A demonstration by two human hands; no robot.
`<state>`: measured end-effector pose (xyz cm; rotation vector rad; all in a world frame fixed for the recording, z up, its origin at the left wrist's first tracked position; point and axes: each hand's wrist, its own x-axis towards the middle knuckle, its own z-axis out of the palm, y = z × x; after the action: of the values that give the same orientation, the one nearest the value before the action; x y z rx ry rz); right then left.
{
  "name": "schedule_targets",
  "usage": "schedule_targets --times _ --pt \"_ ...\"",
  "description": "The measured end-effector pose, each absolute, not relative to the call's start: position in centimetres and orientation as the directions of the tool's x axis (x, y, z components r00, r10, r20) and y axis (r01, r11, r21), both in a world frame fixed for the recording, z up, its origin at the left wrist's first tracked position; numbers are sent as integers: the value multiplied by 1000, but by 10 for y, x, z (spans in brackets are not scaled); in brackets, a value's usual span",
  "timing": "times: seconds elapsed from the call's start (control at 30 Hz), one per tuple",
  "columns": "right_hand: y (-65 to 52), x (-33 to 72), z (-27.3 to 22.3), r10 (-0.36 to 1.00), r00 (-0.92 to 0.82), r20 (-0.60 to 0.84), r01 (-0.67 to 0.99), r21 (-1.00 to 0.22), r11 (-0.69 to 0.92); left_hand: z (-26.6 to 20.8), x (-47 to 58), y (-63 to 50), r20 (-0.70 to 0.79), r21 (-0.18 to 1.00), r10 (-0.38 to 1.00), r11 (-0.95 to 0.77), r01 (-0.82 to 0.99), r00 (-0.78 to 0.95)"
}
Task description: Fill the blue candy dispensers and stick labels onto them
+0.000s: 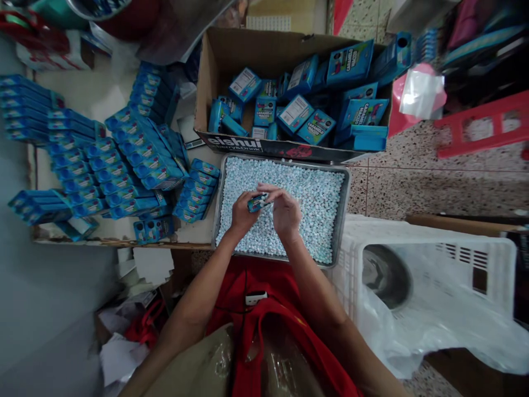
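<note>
"Presently, where's the blue carton (256, 203)?"
"Above the candy tray (341, 220), left grip (244, 212) clasping it; right grip (286, 214) cupped, contents unclear."
"Handling?"
"Probably light, crushable card; hold side walls gently."

A plain blue-gray wall (45, 275) goes up on the side from 8 to 9 o'clock. At 10 o'clock there is a pale table (101, 82), and its far left end is near the wall. Its front edge, at about 9 o'clock, is brown and looks worn. The floor (400, 193) shows best at 3 o'clock. It is light, with lots of dark and reddish specks, and thin straight lines cross it. More speckled floor peeks out at 1 o'clock. The light is soft and dim, and the corner at 2 o'clock is very dark.
</note>
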<state>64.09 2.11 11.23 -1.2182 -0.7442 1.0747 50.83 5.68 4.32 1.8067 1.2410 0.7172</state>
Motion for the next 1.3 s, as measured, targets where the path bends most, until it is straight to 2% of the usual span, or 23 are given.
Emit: schedule_targets --times 0.1,0.2,0.3,0.37,0.5,0.67,0.8,0.87,0.93,1.0,1.03,1.07,1.13,1.23,1.3 --pt "22 662 89 917 398 17 188 -980 -64 42 506 61 28 879 931 -196 434 363" --pt "48 691 49 866 488 108 585 -777 -233 45 493 66 59 888 935 -210 410 351" --pt "83 711 11 933 354 67 778 -575 -254 48 475 72 33 882 950 -173 438 310" --pt "97 715 -4 959 284 18 833 -500 -237 49 464 75 14 888 954 -149 435 299" --pt "80 710 -4 959 280 -31 864 -427 -266 45 453 79 -11 937 949 -100 334 315" --pt "26 685 5 973 221 -64 886 -403 -228 35 451 79 -117 968 921 21 252 372" --pt "-1 653 -11 982 154 -112 904 -384 -186 35 445 80 -91 947 937 -23 320 337" --pt "-7 646 -19 962 226 -154 842 -466 -272 37 441 81 -66 921 943 -69 383 327" --pt "-8 651 -23 900 371 -229 654 -624 -428 39 439 81 -46 889 948 -104 445 314" --pt "-4 661 -18 771 487 -410 224 -795 -564 39 441 80 -44 865 947 -123 487 318" --pt "-1 666 -12 709 481 -516 -24 -816 -578 39 444 79 -56 858 942 -123 499 330" --pt "3 670 -3 670 439 -599 -225 -795 -563 39 447 77 -76 853 936 -117 508 343" --pt "11 672 20 679 328 -657 -476 -736 -482 40 455 73 -120 845 926 -93 526 358" --pt "23 663 62 795 277 -540 -669 -702 -245 43 467 67 -161 830 918 -74 554 363" --pt "29 653 86 856 299 -421 -715 -693 -92 47 473 65 -170 826 915 -70 559 366"
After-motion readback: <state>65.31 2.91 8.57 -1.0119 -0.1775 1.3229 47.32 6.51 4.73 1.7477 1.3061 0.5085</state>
